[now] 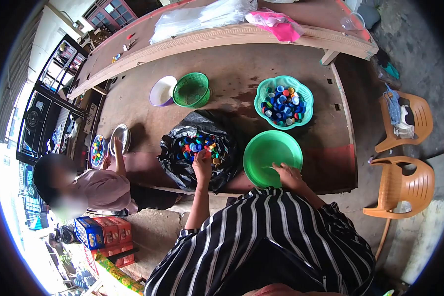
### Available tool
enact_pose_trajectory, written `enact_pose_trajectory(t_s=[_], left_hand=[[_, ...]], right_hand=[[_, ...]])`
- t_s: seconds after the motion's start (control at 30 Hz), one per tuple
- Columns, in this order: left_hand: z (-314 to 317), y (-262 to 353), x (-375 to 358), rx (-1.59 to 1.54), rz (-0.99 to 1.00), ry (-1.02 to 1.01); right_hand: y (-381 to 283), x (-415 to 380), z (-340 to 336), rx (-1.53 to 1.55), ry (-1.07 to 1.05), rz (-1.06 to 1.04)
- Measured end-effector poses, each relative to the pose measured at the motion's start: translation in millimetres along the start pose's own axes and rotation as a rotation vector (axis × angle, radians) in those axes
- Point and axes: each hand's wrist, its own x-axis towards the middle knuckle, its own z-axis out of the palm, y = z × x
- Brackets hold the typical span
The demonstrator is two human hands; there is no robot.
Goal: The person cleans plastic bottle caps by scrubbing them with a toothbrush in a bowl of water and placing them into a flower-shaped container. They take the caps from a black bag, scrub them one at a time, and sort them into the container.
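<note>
My left hand (202, 166) is over a black plastic bag (170, 165) spread open on the wooden platform. Its fingers are closed on a red bottle cap (207, 154). Inside the bag lies a heap of bottle caps (196, 146) in blue, red, green, white and yellow. My right hand (288, 176) reaches over the near rim of a bright green basin (261, 148). Those fingers are bent together, with a thin pale streak beside them that is too small to name. Behind the basin, a scalloped mint-green basket (259, 104) holds mostly blue caps (283, 106).
A green basket (191, 90) and a white-purple bucket (163, 92) stand farther back. At left, another person (103, 190) reaches into a metal bowl (120, 138) beside a container of caps (98, 151). A raised bench (222, 30) carries plastic bags. Orange chairs (402, 187) stand at right.
</note>
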Motion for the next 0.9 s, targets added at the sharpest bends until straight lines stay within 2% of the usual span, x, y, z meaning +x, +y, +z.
enact_pose_trajectory(t_s=[0.03, 0.1, 0.13, 0.2, 0.23, 0.33, 0.4, 0.43, 0.5, 0.53, 0.6, 0.7, 0.77, 0.9], left_hand=[[-1, 8, 0, -0.054, -0.042, -0.076], [6, 17, 0, -0.233, -0.158, -0.244], [14, 23, -2, -0.321, -0.194, -0.326], [32, 42, -17, -0.598, -0.273, -0.44], [41, 49, -23, -0.584, -0.273, -0.507], [58, 73, -37, -0.514, -0.312, -0.679], [68, 79, -45, -0.681, -0.303, -0.737], [70, 84, -47, -0.665, -0.315, -0.756], [74, 85, -48, -0.647, -0.294, -0.753], [76, 84, -48, -0.621, -0.278, -0.742], [76, 79, -49, -0.674, -0.302, -0.752], [83, 69, -48, -0.711, -0.341, -0.838], [90, 63, -56, -0.94, -0.656, -0.769], [88, 60, -54, -1.037, -0.688, -0.757]], right_hand=[[0, -2, 0, -0.005, 0.001, 0.003], [-4, -7, -1, 0.218, 0.287, -0.05], [-11, -9, -13, 0.211, 0.286, -0.051], [-25, -18, -39, 0.402, 0.406, 0.007], [-30, -21, -44, 0.397, 0.407, 0.009], [-30, -26, -41, 0.462, 0.477, -0.216], [-21, -24, -27, 0.363, 0.41, -0.098], [-17, -25, -22, 0.359, 0.415, -0.089], [-12, -26, -24, 0.304, 0.476, 0.06], [-13, -27, -30, 0.301, 0.479, 0.062], [-23, -34, -38, 0.339, 0.42, -0.147], [-22, -26, -30, 0.285, 0.415, -0.059], [-24, -19, -32, 0.211, 0.417, 0.005], [-20, -7, -22, 0.202, 0.45, -0.026]])
